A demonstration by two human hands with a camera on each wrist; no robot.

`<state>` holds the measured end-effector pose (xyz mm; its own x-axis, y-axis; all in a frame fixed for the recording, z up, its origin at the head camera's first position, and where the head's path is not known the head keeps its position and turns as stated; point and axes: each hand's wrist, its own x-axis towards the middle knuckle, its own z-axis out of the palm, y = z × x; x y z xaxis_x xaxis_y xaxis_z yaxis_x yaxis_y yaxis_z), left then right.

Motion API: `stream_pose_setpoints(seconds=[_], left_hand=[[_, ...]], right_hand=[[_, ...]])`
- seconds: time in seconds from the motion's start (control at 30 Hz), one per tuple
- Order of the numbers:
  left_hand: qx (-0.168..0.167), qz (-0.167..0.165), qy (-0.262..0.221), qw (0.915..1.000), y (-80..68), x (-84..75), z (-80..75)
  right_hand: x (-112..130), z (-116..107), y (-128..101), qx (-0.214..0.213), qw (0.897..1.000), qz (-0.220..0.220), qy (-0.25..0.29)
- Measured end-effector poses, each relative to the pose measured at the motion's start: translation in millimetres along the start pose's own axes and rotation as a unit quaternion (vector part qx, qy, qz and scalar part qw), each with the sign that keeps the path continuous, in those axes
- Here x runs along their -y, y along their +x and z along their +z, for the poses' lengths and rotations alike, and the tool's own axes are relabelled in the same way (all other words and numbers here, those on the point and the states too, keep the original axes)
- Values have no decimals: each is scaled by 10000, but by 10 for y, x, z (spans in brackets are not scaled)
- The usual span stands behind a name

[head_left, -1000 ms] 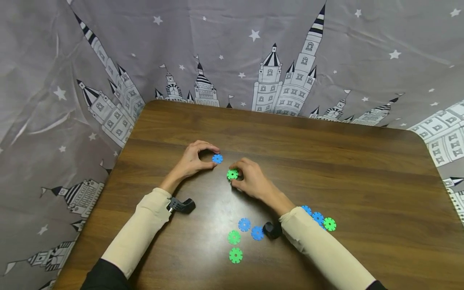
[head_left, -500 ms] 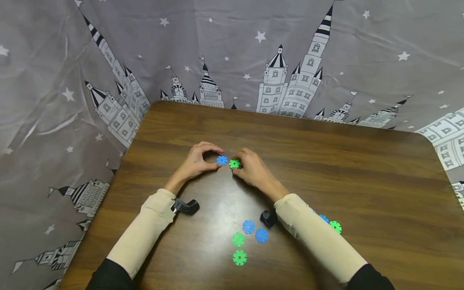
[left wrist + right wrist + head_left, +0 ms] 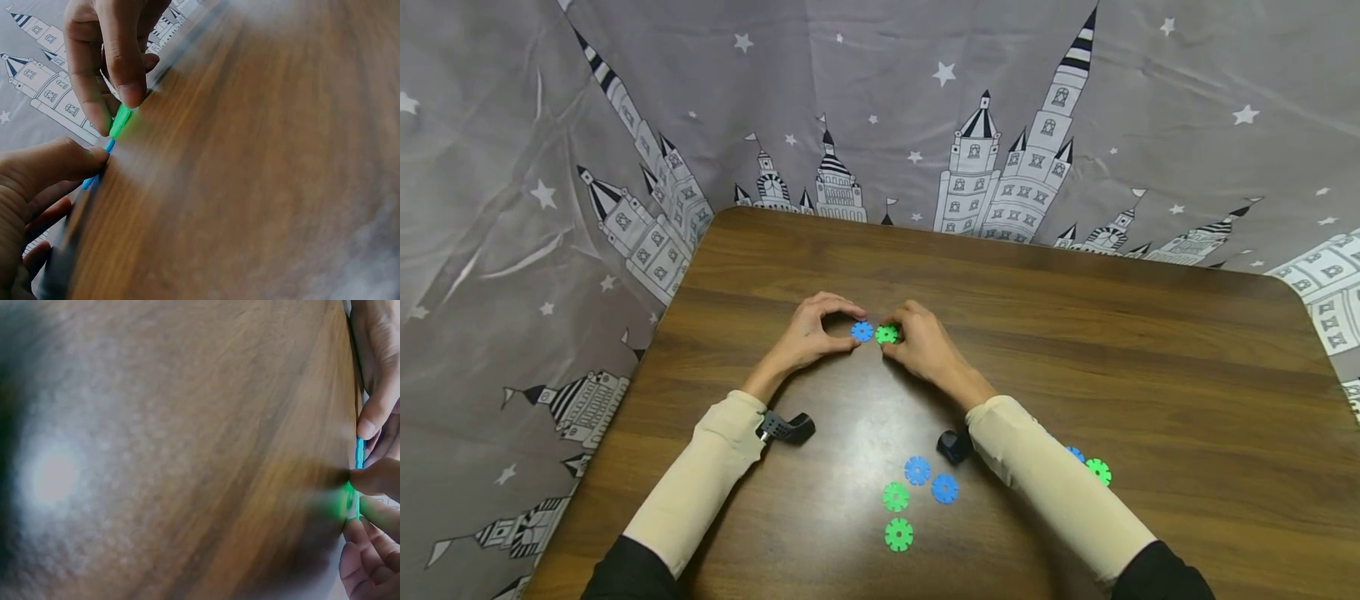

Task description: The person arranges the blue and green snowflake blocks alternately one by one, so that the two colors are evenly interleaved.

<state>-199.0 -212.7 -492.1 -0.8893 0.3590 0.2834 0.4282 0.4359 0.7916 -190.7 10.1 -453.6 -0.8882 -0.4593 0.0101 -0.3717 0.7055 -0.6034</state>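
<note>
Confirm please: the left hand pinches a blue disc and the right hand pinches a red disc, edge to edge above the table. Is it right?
Not quite: the disc in the right hand is green, not red; the head view shows this green disc. The left hand does pinch a blue disc.

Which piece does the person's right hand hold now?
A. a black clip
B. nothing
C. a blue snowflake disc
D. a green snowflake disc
D: the right hand pinches the green disc, edge to edge with the blue disc that the left hand holds.
</note>
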Motion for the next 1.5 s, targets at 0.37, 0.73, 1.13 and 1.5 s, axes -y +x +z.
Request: stream_pose_setpoints(seconds=[0.37, 0.73, 1.13, 1.5], left_hand=[[28, -34, -34, 10000, 9, -23, -8], [69, 45, 34, 10000, 11, -22, -4], [46, 75, -56, 9999, -5, -25, 2], [36, 120, -40, 9999, 3, -23, -3]], right_hand=[[7, 10, 5, -64, 9998, 42, 203], [-9, 17, 0, -109, 9994, 46, 333], [-72, -29, -108, -90, 9987, -173, 464], [-177, -108, -556, -99, 9973, -474, 550]])
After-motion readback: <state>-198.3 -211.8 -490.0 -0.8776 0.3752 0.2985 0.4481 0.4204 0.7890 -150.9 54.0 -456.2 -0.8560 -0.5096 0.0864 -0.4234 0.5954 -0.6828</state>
